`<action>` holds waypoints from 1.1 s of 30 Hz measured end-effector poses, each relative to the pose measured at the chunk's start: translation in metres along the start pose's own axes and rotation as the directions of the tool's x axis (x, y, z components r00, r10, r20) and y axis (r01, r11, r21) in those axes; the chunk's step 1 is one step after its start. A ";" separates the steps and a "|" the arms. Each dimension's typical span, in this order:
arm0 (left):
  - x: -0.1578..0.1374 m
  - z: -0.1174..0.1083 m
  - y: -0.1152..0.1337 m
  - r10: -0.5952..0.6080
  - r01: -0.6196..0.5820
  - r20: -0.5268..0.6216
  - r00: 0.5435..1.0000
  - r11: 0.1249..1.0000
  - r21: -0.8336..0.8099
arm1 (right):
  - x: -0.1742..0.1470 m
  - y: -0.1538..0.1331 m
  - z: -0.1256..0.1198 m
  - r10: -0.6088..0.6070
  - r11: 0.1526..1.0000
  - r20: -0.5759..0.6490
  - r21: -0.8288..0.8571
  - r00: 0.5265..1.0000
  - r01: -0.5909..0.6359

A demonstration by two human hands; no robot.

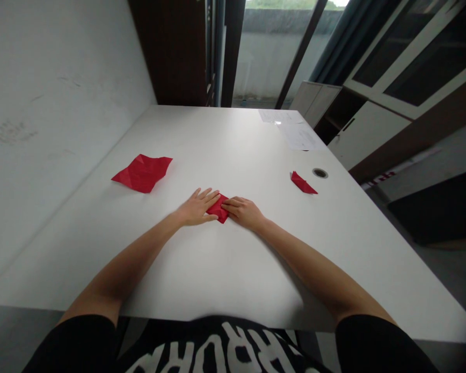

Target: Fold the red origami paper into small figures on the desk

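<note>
A small folded piece of red paper [219, 209] lies on the white table between my two hands. My left hand [196, 208] rests flat with its fingers spread, the fingertips and thumb lying on the paper's left side. From the right, my right hand [244, 211] presses its fingertips, held close together, onto the paper's right part. Both hands cover some of the paper's edges, and whether the right fingers pinch a fold is hidden.
A creased, opened-out red sheet [143, 173] lies to the left on the table [217, 140]. At the right is a folded red paper piece [303, 183] near a round cable hole [320, 173]. White papers [299, 133] lie at the far right corner. A wall [62, 129] borders the left side.
</note>
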State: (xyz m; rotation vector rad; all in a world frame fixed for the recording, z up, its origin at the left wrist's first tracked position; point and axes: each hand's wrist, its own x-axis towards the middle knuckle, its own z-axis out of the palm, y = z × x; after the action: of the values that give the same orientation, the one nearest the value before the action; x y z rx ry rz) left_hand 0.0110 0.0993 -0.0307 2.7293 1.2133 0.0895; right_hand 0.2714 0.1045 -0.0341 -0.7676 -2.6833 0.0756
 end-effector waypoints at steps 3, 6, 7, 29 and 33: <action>-0.007 -0.001 0.005 0.018 -0.018 0.016 1.000 1.000 -0.001 | -0.003 -0.002 -0.003 0.011 1.000 0.001 0.017 1.000 -0.011; -0.020 -0.002 0.009 0.045 -0.044 0.045 0.998 0.999 -0.017 | -0.004 -0.006 -0.005 0.008 1.000 0.012 0.013 1.000 -0.008; -0.026 -0.002 0.011 0.058 -0.056 0.052 0.997 0.998 -0.026 | -0.004 -0.007 -0.006 0.012 1.000 0.015 0.008 1.000 -0.012; -0.043 -0.005 0.025 -0.290 0.243 -0.283 0.914 0.951 -0.191 | -0.003 -0.007 0.003 0.216 0.975 -0.064 0.063 0.974 -0.212; -0.035 -0.011 0.026 -0.324 0.276 -0.304 0.896 0.942 -0.192 | 0.000 0.001 0.004 0.264 0.944 -0.068 0.224 0.962 -0.243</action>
State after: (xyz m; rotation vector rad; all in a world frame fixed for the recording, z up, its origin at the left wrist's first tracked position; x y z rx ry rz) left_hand 0.0052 0.0571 -0.0153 2.4310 1.6319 0.5968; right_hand 0.2703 0.1057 -0.0376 -1.0142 -2.4201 0.3744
